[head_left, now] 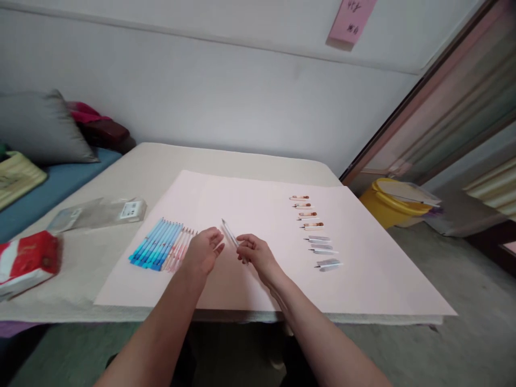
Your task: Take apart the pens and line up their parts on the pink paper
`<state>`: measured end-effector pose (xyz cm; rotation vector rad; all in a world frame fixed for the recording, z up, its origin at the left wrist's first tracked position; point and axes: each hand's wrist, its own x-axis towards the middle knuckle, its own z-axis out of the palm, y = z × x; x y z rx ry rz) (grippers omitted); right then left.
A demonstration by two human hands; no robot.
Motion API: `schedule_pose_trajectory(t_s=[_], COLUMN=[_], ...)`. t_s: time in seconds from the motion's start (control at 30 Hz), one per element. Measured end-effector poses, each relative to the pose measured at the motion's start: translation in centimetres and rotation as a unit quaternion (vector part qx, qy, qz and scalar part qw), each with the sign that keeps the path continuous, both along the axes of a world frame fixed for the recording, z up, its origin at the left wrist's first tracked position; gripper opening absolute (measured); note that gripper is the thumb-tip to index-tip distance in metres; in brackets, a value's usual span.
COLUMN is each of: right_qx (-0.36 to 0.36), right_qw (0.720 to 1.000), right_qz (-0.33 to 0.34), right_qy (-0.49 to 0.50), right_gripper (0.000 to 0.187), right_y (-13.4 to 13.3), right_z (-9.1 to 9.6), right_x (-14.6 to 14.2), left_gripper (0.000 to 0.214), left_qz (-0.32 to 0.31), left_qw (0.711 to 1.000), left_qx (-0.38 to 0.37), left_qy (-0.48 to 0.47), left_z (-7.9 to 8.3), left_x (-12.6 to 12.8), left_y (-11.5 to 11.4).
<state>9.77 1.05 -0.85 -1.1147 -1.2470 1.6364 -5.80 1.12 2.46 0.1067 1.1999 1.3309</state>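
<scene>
My right hand (256, 252) is closed around a thin clear pen barrel (229, 232) that points up and to the left over a large pale pink sheet (363, 279). Just left of it, my left hand (205, 248) hovers with its fingers loosely apart and nothing in it. A tight row of several blue pens (155, 245) and clear pink ones (180, 248) lies directly left of my left hand. To the right, a column of small parts runs down the sheet: orange-tipped pieces (306, 210) above, grey caps (322, 250) below.
The sheet covers a low beige table (121, 177). A clear plastic packet (99, 212) and a red and white tissue pack (26, 260) lie on the table's left side. A yellow bucket (393, 201) stands on the floor at right. Cushions sit at far left.
</scene>
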Motion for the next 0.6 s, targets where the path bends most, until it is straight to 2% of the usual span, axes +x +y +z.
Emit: schedule_pose_trajectory(t_s=[0.13,0.2,0.3,0.37,0.43,0.5,0.53,0.57,0.6], right_qx=[-0.092,-0.13,-0.171,-0.12,0.011,0.144,0.185,0.203,0.194], right_qw=[0.988,0.978,0.969,0.984,0.997,0.972,0.954,0.944,0.945], right_qz=[0.069,0.091,0.113,0.107,0.06,-0.007,-0.033,-0.047,-0.048], right_qy=[0.106,0.135,0.138,0.079,-0.045,-0.184,-0.232,-0.257,-0.257], right_gripper=[0.025,0.02,0.028,0.029,0.026,0.025,0.025,0.026,0.027], right_y=[-0.9,-1.3,-1.4,-1.6,-1.8,-2.0,-2.1,-2.0,-1.9], right_z=[1.4,1.8,2.1,2.2,2.2,2.0,1.9,1.8,1.8], right_x=[0.6,0.7,0.6,0.4,0.3,0.2,0.1,0.1,0.2], left_gripper=[0.014,0.016,0.013,0.01,0.011,0.013,0.014,0.014,0.014], left_qz=[-0.09,-0.111,-0.125,-0.112,-0.092,-0.083,-0.083,-0.087,-0.093], left_qw=[0.993,0.988,0.983,0.985,0.989,0.989,0.989,0.989,0.988], left_qx=[0.069,0.101,0.125,0.126,0.119,0.115,0.117,0.12,0.124], left_qy=[-0.04,-0.048,-0.049,-0.029,0.003,0.03,0.033,0.026,0.013], left_z=[0.3,0.5,0.8,0.9,0.9,0.8,0.8,0.7,0.7], left_x=[1.0,1.2,1.6,1.9,2.2,2.6,2.7,2.8,2.8], left_y=[-0.4,-0.5,-0.8,-1.0,-1.1,-1.2,-1.2,-1.2,-1.2])
